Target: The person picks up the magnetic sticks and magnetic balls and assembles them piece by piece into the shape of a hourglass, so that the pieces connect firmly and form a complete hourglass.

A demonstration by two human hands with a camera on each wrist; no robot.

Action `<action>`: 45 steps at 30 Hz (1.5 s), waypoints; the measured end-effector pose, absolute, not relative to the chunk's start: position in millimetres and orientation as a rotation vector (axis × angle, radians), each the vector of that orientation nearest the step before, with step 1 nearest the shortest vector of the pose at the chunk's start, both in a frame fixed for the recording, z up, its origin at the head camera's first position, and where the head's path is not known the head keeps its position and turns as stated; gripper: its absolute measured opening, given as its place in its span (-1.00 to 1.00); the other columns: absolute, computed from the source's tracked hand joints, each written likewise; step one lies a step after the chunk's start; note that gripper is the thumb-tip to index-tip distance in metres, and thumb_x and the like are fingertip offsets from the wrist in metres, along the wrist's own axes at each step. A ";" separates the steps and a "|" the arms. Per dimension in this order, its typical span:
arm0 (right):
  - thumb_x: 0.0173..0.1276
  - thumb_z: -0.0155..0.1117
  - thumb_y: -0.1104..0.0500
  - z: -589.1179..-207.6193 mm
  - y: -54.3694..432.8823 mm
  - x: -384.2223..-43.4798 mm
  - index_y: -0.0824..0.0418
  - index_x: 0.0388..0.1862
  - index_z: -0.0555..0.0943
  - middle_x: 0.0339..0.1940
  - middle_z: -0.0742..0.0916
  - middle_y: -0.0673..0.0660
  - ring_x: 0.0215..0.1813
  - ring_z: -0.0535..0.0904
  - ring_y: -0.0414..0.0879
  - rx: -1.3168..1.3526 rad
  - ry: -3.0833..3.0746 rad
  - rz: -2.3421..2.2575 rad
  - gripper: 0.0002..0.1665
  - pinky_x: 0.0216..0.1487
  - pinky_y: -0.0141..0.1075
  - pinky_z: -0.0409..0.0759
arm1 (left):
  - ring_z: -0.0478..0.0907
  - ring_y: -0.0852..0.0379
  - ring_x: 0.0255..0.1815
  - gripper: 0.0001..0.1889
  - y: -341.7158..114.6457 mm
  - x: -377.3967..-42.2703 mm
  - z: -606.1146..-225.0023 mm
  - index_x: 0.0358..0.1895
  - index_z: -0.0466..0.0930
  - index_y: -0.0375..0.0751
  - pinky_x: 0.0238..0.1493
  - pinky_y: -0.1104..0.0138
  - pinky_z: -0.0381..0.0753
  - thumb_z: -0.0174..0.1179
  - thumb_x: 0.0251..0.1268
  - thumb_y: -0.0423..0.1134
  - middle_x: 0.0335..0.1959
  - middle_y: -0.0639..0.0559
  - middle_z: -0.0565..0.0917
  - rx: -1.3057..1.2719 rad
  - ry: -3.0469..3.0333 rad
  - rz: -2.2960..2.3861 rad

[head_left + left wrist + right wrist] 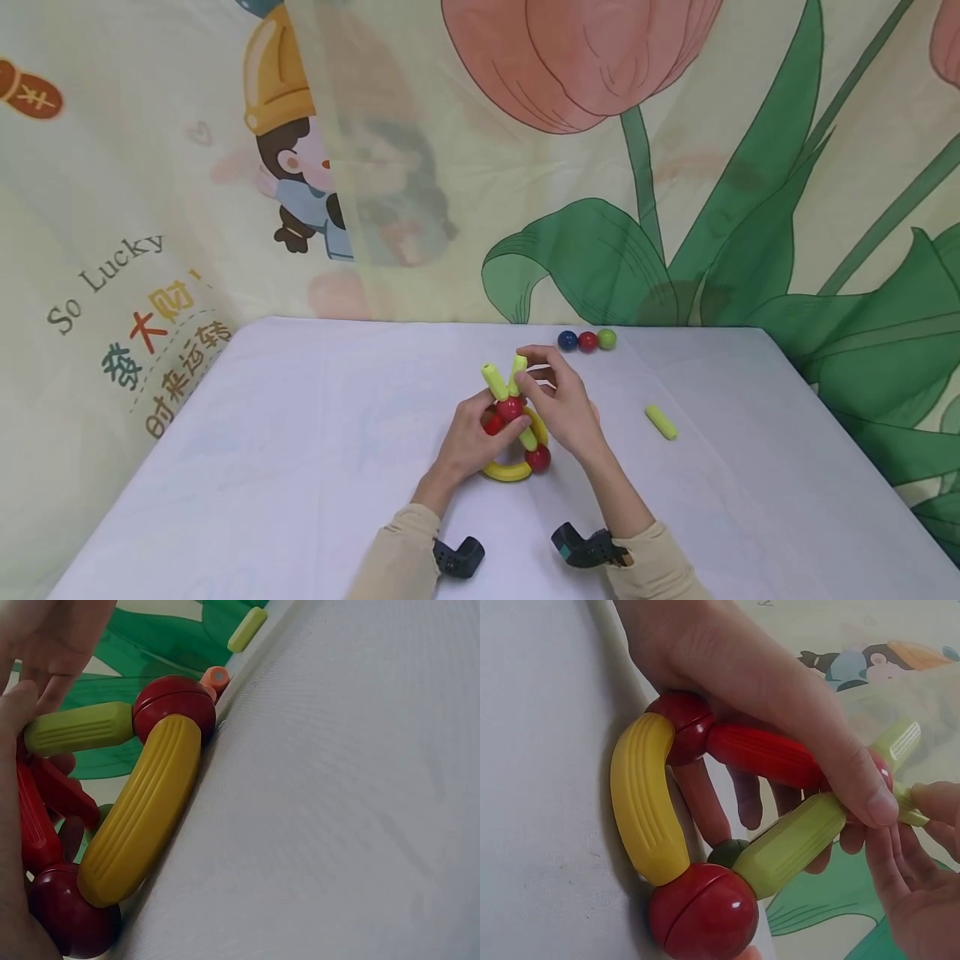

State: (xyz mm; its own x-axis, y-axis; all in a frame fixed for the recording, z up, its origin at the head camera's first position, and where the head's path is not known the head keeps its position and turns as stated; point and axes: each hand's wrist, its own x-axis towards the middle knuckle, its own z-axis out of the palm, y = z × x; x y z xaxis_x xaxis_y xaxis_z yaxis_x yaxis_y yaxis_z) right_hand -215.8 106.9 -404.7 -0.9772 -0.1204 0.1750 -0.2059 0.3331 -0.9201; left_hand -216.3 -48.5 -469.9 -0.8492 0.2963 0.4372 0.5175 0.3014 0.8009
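Note:
A toy frame of balls and rods stands on the table, with a curved yellow rod (pixel 507 472) at its base and a red ball (pixel 537 458) at one corner. My left hand (pixel 472 437) grips the frame around its top red ball (pixel 510 408), thumb in front. Red rod (pixel 763 754) and yellow-green rod (pixel 791 844) slope up to that ball. Two more yellow-green rods stick up from it in a V. My right hand (pixel 562 404) pinches the right-hand upright rod (pixel 517 375); the left upright rod (pixel 493 380) stands free. A green ball (pixel 727 853) shows behind, partly hidden.
Blue ball (pixel 567 341), red ball (pixel 587 342) and green ball (pixel 607 339) sit in a row at the table's back edge. One loose yellow-green rod (pixel 661 422) lies to the right. An orange piece (pixel 217 679) lies beyond the frame. A printed cloth hangs behind the table.

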 end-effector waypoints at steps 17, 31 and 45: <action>0.36 0.18 0.17 -401.6 104.9 -213.7 -0.02 0.29 0.31 0.09 0.55 0.10 0.11 0.55 -0.06 0.381 -2.519 1.771 -0.46 0.07 -0.31 0.58 | 0.67 0.07 -0.15 -0.65 -52.3 -207.6 -457.8 0.03 0.52 -0.19 -0.17 0.40 0.64 0.29 0.15 -0.28 -0.13 -0.04 0.69 -0.708 -2.351 -1.566; 0.42 0.10 0.11 -407.0 127.2 -224.1 0.01 0.15 0.45 0.02 0.62 0.04 0.06 0.54 -0.08 0.347 -2.523 1.636 -0.67 -0.01 -0.28 0.57 | 0.66 0.10 -0.15 -0.67 -50.5 -214.1 -466.3 0.01 0.54 -0.15 -0.16 0.43 0.62 0.28 0.18 -0.20 -0.13 -0.01 0.70 -0.693 -2.392 -1.613; 0.45 0.02 0.12 -432.7 165.2 -243.2 0.07 0.13 0.49 0.08 0.62 0.11 0.12 0.49 0.00 0.171 -2.638 1.443 -0.69 0.11 -0.08 0.50 | 0.63 0.20 -0.14 -0.67 -48.9 -215.1 -471.8 0.00 0.53 -0.08 -0.14 0.45 0.62 0.24 0.22 -0.05 -0.13 0.07 0.68 -0.728 -2.396 -1.613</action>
State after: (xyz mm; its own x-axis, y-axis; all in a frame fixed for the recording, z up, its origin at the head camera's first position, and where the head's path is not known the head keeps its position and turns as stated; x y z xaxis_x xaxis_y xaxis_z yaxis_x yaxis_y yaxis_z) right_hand -243.2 165.2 -432.7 -0.9852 -0.0373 0.1675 -0.1612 0.5363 -0.8285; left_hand -215.1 -48.9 -471.8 -0.8680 0.3030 0.3935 0.4786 0.2989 0.8256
